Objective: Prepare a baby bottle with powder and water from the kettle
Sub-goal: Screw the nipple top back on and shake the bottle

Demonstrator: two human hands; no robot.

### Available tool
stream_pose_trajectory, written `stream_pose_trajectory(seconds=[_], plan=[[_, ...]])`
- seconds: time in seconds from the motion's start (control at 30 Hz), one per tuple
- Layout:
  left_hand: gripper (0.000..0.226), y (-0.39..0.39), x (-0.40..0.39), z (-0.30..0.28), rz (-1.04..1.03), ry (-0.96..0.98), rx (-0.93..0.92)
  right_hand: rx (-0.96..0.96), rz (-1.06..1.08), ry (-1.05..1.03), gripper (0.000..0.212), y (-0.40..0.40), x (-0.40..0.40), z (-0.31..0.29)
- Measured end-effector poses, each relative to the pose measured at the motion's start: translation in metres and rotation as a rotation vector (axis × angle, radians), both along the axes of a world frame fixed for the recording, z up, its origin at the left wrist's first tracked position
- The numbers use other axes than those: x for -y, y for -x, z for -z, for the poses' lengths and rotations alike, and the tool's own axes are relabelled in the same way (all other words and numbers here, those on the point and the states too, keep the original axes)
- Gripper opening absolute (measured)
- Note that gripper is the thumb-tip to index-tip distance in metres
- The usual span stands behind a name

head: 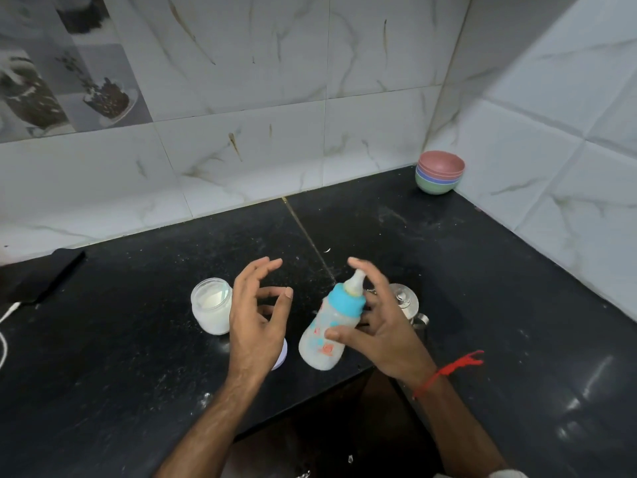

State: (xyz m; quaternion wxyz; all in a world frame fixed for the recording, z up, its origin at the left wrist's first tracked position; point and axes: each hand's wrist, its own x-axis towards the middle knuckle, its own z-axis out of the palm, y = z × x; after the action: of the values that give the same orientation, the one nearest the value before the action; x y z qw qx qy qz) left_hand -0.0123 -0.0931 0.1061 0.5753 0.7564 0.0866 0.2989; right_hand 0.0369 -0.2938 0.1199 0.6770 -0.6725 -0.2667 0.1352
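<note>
A clear baby bottle (322, 334) with a blue collar and a pale teat hangs tilted over the front edge of the black counter (138, 339), teat pointing up and away. My right hand (382, 326) holds it, thumb across its front and fingers behind it, forefinger raised past the teat. My left hand (256, 312) hovers just left of the bottle with fingers spread, holding nothing. An open glass jar of white powder (211, 305) stands left of that hand. The steel kettle (405, 301) is mostly hidden behind my right hand.
A pale purple lid (281, 357) lies partly under my left wrist. Stacked coloured bowls (439, 175) sit in the far right corner against the tiled walls. A dark phone (44, 274) with a white cable (8, 313) lies at the far left.
</note>
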Motion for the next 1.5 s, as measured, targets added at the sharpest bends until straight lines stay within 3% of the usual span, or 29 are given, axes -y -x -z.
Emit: stream_pose_trajectory(seconds=[0.13, 0.2, 0.23, 0.3, 0.4, 0.47, 0.53, 0.63, 0.7, 0.77, 0.83, 0.9, 0.93, 1.0, 1.13, 1.2, 1.23, 1.3, 1.37, 1.43, 1.5], plan=[[0.038, 0.001, 0.0, 0.0, -0.006, -0.012, 0.009, -0.429, 0.39, -0.639, 0.075, -0.005, 0.0, -0.01], [0.035, 0.002, -0.002, 0.002, -0.015, -0.006, 0.002, -0.608, 0.452, -0.916, 0.06, -0.013, 0.004, -0.004], [0.034, 0.002, -0.003, 0.003, -0.015, -0.003, 0.0, -0.631, 0.44, -0.939, 0.06, -0.012, 0.005, -0.001], [0.034, 0.002, -0.003, 0.004, -0.013, -0.006, 0.002, -0.454, 0.384, -0.713, 0.07, -0.006, 0.008, 0.0], [0.036, -0.001, 0.0, 0.003, -0.008, -0.015, 0.002, -0.021, -0.014, -0.074, 0.091, 0.004, 0.006, -0.001], [0.037, -0.002, 0.002, 0.002, -0.004, -0.019, 0.005, -0.026, -0.098, -0.007, 0.096, 0.005, 0.001, 0.001], [0.037, -0.003, 0.004, 0.001, 0.001, -0.023, 0.015, -0.13, 0.08, -0.249, 0.089, 0.006, -0.004, -0.004], [0.036, -0.003, 0.002, 0.001, -0.004, -0.012, 0.015, -0.554, 0.44, -0.84, 0.052, -0.007, -0.002, -0.006], [0.035, -0.001, -0.001, 0.002, -0.012, -0.01, 0.004, -0.743, 0.448, -1.16, 0.046, -0.016, 0.003, 0.0], [0.035, -0.001, -0.001, 0.003, -0.014, -0.003, 0.004, -0.688, 0.469, -1.066, 0.058, -0.011, 0.001, 0.002], [0.036, -0.002, 0.0, 0.003, -0.013, 0.002, 0.0, -0.437, 0.428, -0.655, 0.074, -0.006, -0.001, 0.005], [0.038, -0.004, 0.002, 0.003, -0.009, 0.004, -0.004, -0.218, 0.137, -0.29, 0.09, 0.001, -0.003, 0.009], [0.04, -0.005, 0.004, 0.002, -0.005, 0.005, -0.002, -0.178, 0.001, -0.208, 0.093, 0.004, -0.004, 0.011], [0.043, -0.005, 0.005, 0.002, 0.003, 0.006, 0.003, -0.211, -0.019, -0.283, 0.094, 0.008, -0.007, 0.009], [0.043, -0.004, 0.0, 0.003, -0.005, 0.038, -0.011, -0.661, 0.397, -1.028, 0.082, -0.015, -0.002, 0.008], [0.044, -0.003, -0.001, 0.005, -0.009, 0.044, -0.029, -0.774, 0.451, -1.22, 0.067, -0.022, 0.001, 0.018], [0.045, -0.003, -0.001, 0.005, -0.007, 0.045, -0.035, -0.719, 0.465, -1.122, 0.065, -0.018, 0.0, 0.019], [0.047, -0.003, 0.0, 0.005, -0.003, 0.048, -0.047, -0.448, 0.419, -0.679, 0.076, -0.007, -0.004, 0.018], [0.048, -0.004, 0.001, 0.006, -0.002, 0.044, -0.061, -0.222, 0.128, -0.3, 0.091, 0.004, -0.008, 0.02], [0.048, -0.005, 0.002, 0.005, 0.0, 0.039, -0.064, -0.186, -0.003, -0.249, 0.095, 0.008, -0.011, 0.018], [0.047, -0.004, 0.003, 0.004, 0.002, 0.052, -0.061, -0.316, 0.177, -0.475, 0.09, 0.005, -0.012, 0.01]])
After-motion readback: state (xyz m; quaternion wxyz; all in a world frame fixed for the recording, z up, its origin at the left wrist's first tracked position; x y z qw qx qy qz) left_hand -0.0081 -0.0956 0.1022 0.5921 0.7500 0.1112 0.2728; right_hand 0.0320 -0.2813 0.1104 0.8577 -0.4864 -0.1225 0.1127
